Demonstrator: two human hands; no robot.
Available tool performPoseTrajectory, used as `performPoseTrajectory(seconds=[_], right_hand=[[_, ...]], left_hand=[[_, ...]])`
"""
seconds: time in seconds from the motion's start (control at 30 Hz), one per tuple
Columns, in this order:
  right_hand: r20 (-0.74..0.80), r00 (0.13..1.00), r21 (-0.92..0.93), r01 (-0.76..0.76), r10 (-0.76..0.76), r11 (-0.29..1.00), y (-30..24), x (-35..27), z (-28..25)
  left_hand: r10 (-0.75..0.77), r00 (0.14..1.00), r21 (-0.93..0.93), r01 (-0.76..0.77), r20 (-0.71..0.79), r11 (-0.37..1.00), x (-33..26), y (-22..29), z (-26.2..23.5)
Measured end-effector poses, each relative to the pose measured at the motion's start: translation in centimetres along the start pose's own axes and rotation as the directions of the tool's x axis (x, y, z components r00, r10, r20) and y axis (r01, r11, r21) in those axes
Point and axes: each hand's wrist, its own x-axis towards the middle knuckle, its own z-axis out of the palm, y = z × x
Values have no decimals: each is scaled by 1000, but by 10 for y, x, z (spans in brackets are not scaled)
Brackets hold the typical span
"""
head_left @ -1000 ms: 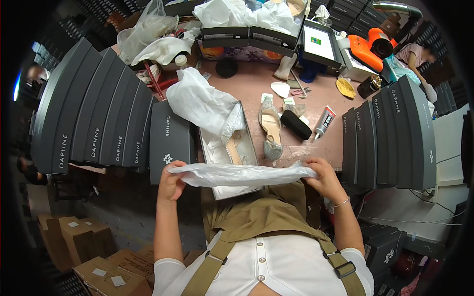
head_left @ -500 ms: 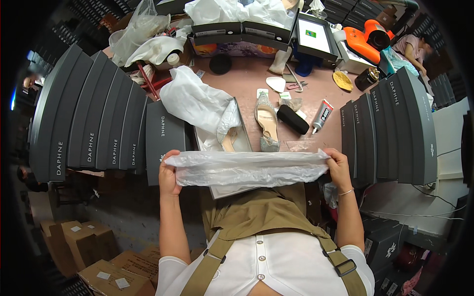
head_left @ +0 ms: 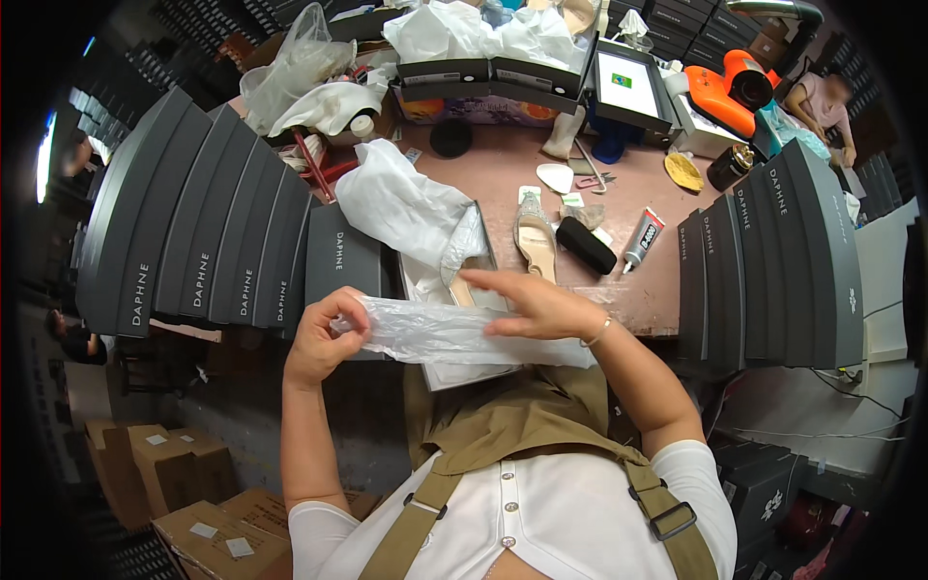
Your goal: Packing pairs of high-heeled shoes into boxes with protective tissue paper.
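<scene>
A thin clear plastic bag [head_left: 454,336] stretches across my lap in front of the table edge. My left hand [head_left: 322,338] pinches its left end with closed fingers. My right hand [head_left: 535,304] lies flat on top of the bag near its middle, fingers extended and pointing left. Just beyond the hands is an open shoe box [head_left: 474,372] with white tissue paper [head_left: 406,208] and a beige high-heeled shoe inside. A second beige shoe [head_left: 536,246] lies on the brown table [head_left: 503,164] beside the box.
Rows of dark grey shoe boxes stand on the left [head_left: 208,222] and right [head_left: 773,261]. A black cylinder [head_left: 585,245], a glue tube [head_left: 641,240], an orange tool [head_left: 725,92] and more tissue-filled boxes [head_left: 493,43] sit on the table. Cardboard cartons [head_left: 184,483] lie on the floor at left. A person sits at far right [head_left: 822,101].
My right hand has let go of the bag's right end and moved left onto its middle. The bag, held stretched wide before, now lies slacker and its right end hangs free.
</scene>
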Motion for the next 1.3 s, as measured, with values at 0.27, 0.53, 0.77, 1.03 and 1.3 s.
performPoseTrajectory(seconds=[0.27,0.53,0.77,1.03,1.3], right_hand=[[169,922,-150,-325,348,934,12,-93,-27],[-207,954,-56,-231,215,971,-10,-87,-50],[136,969,113,-222,206,969,28,-44,-19],[-476,654,325,-490,587,809,31,-141,-71],[-591,689,35,-498,419,867,10,-129,-87]], left_hand=[[71,997,451,-66,6,890,3,36,-30],[8,992,442,-63,124,895,26,23,-7],[139,984,203,-114,-113,973,42,34,-23],[-401,913,-387,343,-77,856,121,-113,187],[-670,721,-604,617,178,504,150,-186,219]])
